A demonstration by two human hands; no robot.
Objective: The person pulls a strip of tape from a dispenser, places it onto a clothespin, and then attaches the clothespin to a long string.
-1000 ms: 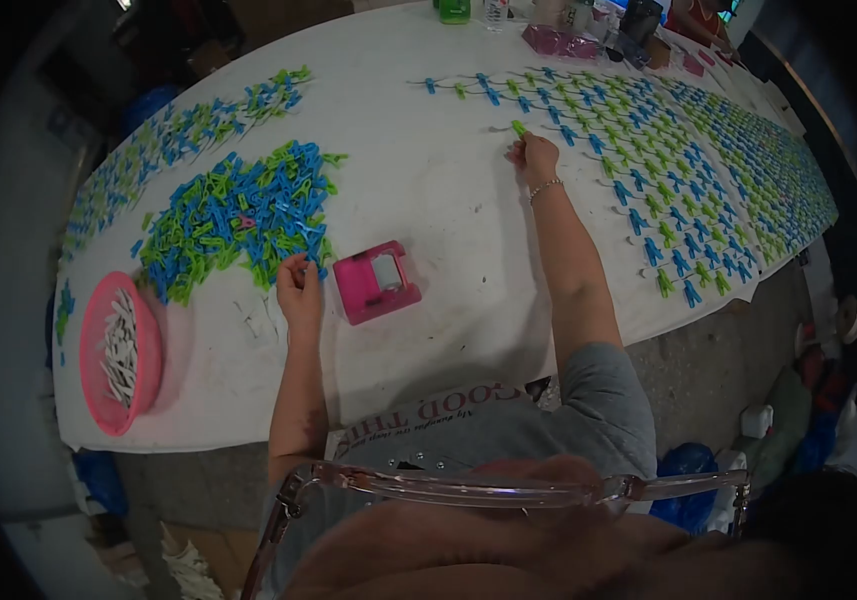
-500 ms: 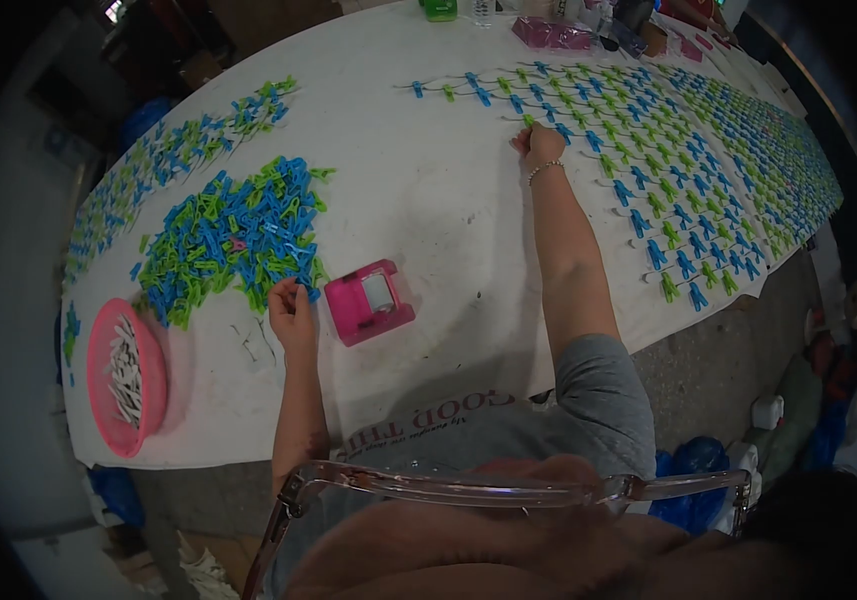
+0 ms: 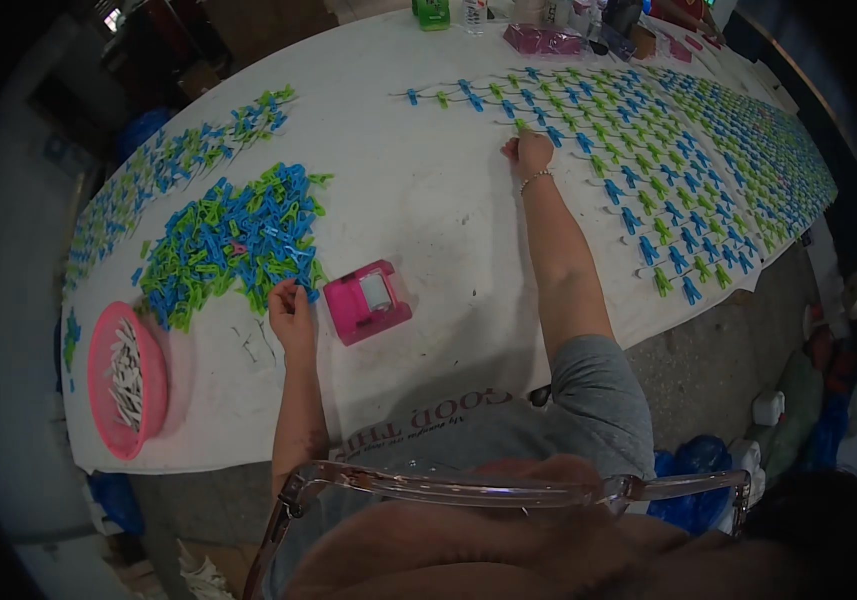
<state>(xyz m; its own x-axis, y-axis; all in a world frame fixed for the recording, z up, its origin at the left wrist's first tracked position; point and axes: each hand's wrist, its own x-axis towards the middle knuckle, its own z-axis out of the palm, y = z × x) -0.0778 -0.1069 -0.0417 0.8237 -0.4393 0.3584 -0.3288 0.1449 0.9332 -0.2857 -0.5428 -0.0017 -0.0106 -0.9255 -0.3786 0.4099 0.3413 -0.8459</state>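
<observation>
My left hand (image 3: 291,310) rests on the table by the lower right edge of a heap of blue and green plastic clips (image 3: 238,235). Its fingers are curled together beside a blue clip; whether they grip anything is hidden. My right hand (image 3: 531,153), with a bracelet at the wrist, reaches far forward with closed fingers. It is just below a green clip (image 3: 520,126) at the left edge of the spread rows of clips (image 3: 663,200). What its fingers hold, if anything, cannot be made out.
A pink tape dispenser (image 3: 356,318) stands right of my left hand. A pink basin (image 3: 155,390) of white pieces is at the left edge. More clips (image 3: 183,165) lie behind the heap. A green bottle (image 3: 434,14), a purple box (image 3: 545,40) and another person's arm (image 3: 683,12) are at the back.
The view has shifted slightly, moving the far rows a little left and down. My right hand stays close below the same green clip, and my left hand has not visibly moved.
</observation>
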